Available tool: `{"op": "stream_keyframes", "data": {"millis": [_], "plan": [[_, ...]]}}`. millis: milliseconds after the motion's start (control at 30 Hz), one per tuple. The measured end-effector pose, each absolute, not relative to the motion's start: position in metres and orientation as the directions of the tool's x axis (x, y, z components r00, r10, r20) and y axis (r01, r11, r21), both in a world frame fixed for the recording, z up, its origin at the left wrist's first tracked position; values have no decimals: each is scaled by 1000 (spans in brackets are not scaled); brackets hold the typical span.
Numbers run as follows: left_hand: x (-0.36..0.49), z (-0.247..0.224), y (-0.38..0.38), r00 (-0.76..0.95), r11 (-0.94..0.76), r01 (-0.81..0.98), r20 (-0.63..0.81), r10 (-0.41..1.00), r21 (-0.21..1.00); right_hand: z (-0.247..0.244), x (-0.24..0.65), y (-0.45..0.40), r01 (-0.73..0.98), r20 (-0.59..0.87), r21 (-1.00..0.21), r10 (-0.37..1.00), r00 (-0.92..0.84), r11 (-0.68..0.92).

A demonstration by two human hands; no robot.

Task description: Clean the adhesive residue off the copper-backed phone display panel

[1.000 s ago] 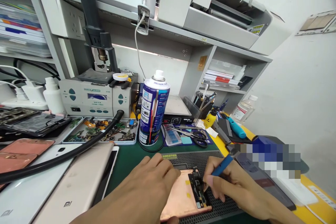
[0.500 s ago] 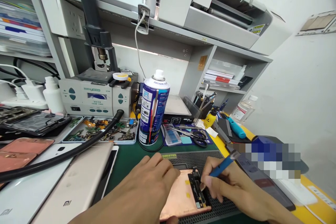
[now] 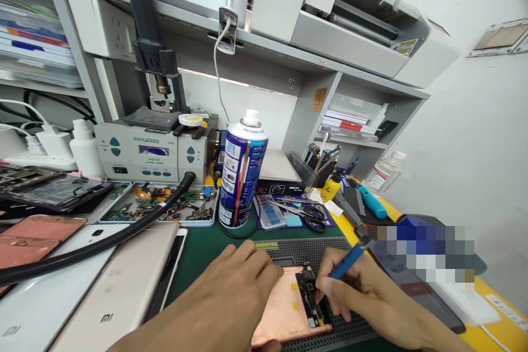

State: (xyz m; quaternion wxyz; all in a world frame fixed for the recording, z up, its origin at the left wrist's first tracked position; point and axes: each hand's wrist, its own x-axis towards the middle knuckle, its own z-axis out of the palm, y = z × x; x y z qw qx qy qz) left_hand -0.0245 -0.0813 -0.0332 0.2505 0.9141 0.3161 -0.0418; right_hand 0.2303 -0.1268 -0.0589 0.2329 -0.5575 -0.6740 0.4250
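A copper-coloured phone panel lies on a dark, perforated pad, with a black circuit strip along its right end. My left hand spans the panel's left part, fingers curled over its far edge and thumb at its near edge. Pinched in my right hand is a slim blue-handled tool, its handle slanting up to the right. The working end is down at the black strip, hidden by my fingers, so its kind cannot be made out.
A blue spray can stands beyond my left hand, with scissors to its right. Phone covers lie at the left under a thick black hose. Behind are a tray of circuit boards and a grey rework station.
The blue-handled tool has tilted very slightly, its top end a little further left and lower. My left hand and the phone panel have stayed in place.
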Motion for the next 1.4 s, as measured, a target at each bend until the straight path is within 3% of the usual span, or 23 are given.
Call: {"op": "stream_keyframes", "data": {"millis": [267,400,567,767,933,1067,1200,1400], "plan": [[-26,-32,-78,805,-687,587,-225,548,427,-67,230,-122,721,65,-672,983,-173,171],[-26,-34,-84,798,-680,593,-203,568,431,-69,229,-122,683,-14,-720,981,-193,124],[-25,-33,-94,756,-650,618,-111,645,442,-69,228,-123,705,44,-696,988,-149,137],[-25,-32,-96,757,-647,618,-116,643,447,-65,225,-123,699,-1,-706,987,-162,114],[-26,-34,-96,765,-664,601,-81,639,445,-67,222,-119,575,-82,-818,989,-122,3],[-25,-34,-96,762,-662,609,-91,641,437,-72,223,-114,576,-44,-817,999,-31,-18],[-24,-30,-96,758,-656,619,-107,644,432,-73,222,-112,514,-59,-858,994,-89,-5],[-26,-31,-96,753,-639,619,-113,649,457,-74,221,-113,538,-45,-842,999,1,-39]]}}
